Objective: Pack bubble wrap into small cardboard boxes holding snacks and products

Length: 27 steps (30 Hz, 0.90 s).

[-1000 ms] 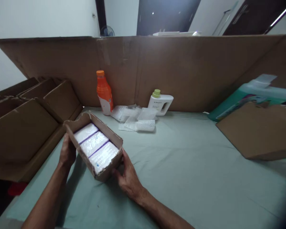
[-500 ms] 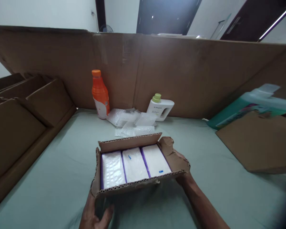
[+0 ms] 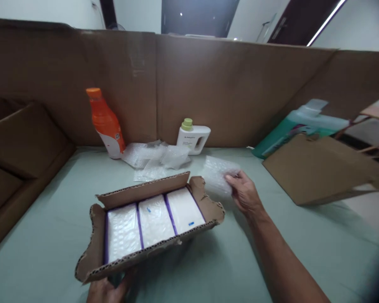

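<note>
Left hand point(image 3: 109, 289): gripping under the box point(image 3: 145, 223), keeping it up.
Right hand point(image 3: 244, 194): pinching bubble wrap point(image 3: 216, 176) beside it.

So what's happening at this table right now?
A person is working at a green-covered table. Their left hand holds up the near edge of an open cardboard box with three wrapped white packs side by side inside. Their right hand grips a piece of bubble wrap just right of the box. More bubble wrap, an orange bottle and a white bottle sit further back.
</note>
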Tool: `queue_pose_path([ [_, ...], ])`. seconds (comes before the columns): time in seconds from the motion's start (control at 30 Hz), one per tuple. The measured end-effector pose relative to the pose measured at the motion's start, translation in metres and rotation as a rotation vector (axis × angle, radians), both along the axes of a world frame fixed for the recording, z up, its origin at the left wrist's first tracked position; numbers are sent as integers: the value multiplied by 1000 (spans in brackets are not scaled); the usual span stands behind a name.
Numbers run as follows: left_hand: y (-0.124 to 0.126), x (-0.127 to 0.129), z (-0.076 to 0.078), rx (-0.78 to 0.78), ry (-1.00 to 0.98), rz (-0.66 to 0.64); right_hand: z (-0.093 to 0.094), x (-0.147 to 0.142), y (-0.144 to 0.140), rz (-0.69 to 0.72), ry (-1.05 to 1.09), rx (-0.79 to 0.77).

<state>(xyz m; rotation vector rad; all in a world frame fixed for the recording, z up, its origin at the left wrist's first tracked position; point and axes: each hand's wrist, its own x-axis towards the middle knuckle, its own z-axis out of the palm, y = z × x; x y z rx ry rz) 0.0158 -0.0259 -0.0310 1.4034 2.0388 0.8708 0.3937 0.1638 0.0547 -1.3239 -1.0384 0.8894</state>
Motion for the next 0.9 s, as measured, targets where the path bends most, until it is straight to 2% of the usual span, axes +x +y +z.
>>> queue_pose_path([
  [0.1,7,-4,5,-6,-18,-52,-5,41,-59,31,-121,-212],
  [0.17,13,-9,9,-18,-58,-73,-10,56,-94,19,-338,-331],
  [0.2,16,-11,10,-21,-74,-78,-11,59,-108,-51,-478,-329],
  [0.27,18,-14,12,-16,-92,-90,-7,53,-130,-261,-736,-193],
  [0.3,19,-15,13,-8,-95,-93,-3,45,-138,-323,-812,-100],
  [0.33,19,-15,14,1,-99,-94,0,32,-144,-314,-840,-19],
  [0.4,18,-13,17,26,-118,-72,5,-2,-149,-113,-779,70],
  [0.47,21,-9,21,45,-154,-47,3,-41,-147,151,-676,87],
  [0.5,24,-7,23,44,-176,-45,0,-59,-143,240,-635,92],
  [0.57,35,-3,28,37,-220,-43,-8,-88,-133,303,-566,100],
  [0.63,52,0,32,63,-267,-38,-12,-101,-121,318,-499,87],
  [0.73,79,4,37,126,-319,-57,-10,-86,-110,351,-497,81],
  [0.8,87,8,39,127,-302,-108,-7,-57,-111,213,-615,125],
  [0.87,81,11,40,132,-267,-146,-8,-19,-117,-60,-765,107],
  [0.9,72,14,39,148,-262,-148,-9,-1,-122,-182,-809,38],
])
